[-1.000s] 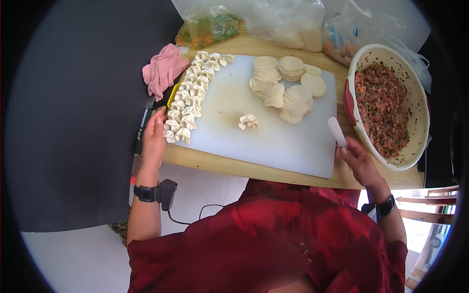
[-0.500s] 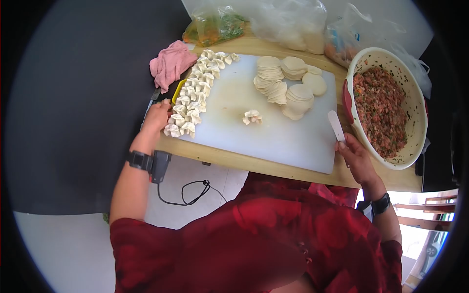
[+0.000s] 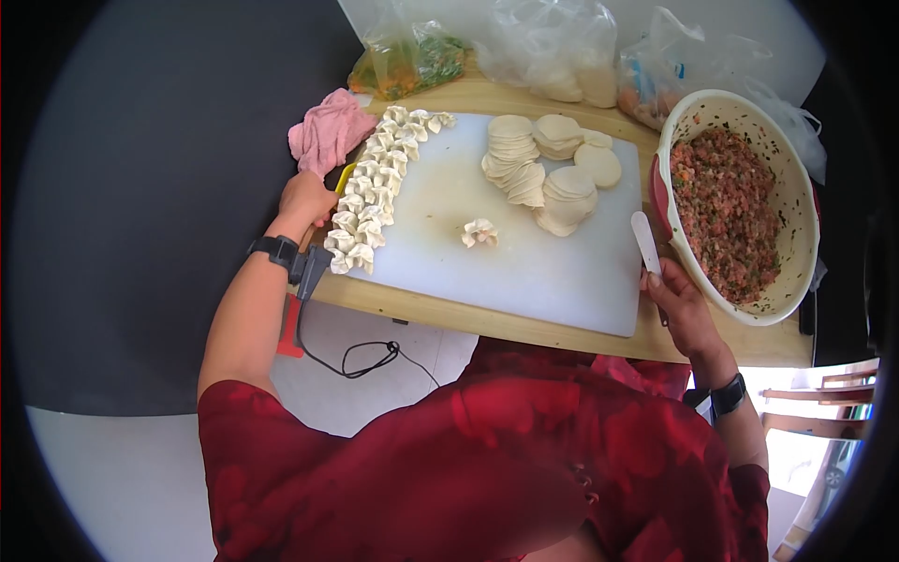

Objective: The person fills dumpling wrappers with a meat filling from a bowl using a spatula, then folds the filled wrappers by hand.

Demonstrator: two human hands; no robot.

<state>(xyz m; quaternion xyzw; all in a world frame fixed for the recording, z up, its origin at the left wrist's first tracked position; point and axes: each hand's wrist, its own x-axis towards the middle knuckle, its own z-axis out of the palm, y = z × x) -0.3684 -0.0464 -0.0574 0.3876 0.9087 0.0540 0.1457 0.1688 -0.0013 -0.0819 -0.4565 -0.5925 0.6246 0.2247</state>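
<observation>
My left hand is at the left edge of the white cutting board, its fingers curled beside the yellow edge of something. What they hold, if anything, is hidden. The pink cloth lies just beyond it. Folded dumplings stand in rows along the board's left side, close to these fingers. A single dumpling sits mid-board. My right hand is closed on a flat white spatula, blade pointing away from me over the board's right edge. Stacks of round dumpling wrappers lie at the upper right.
A large white bowl of minced meat filling stands right of the board. Along the back of the wooden table are a plastic bag with orange and green contents and other plastic bags. A cable hangs below my left wrist.
My left hand has moved away from me along the board's edge, toward the pink cloth. Something red now shows below my left wrist. My right hand keeps the spatula in about the same place.
</observation>
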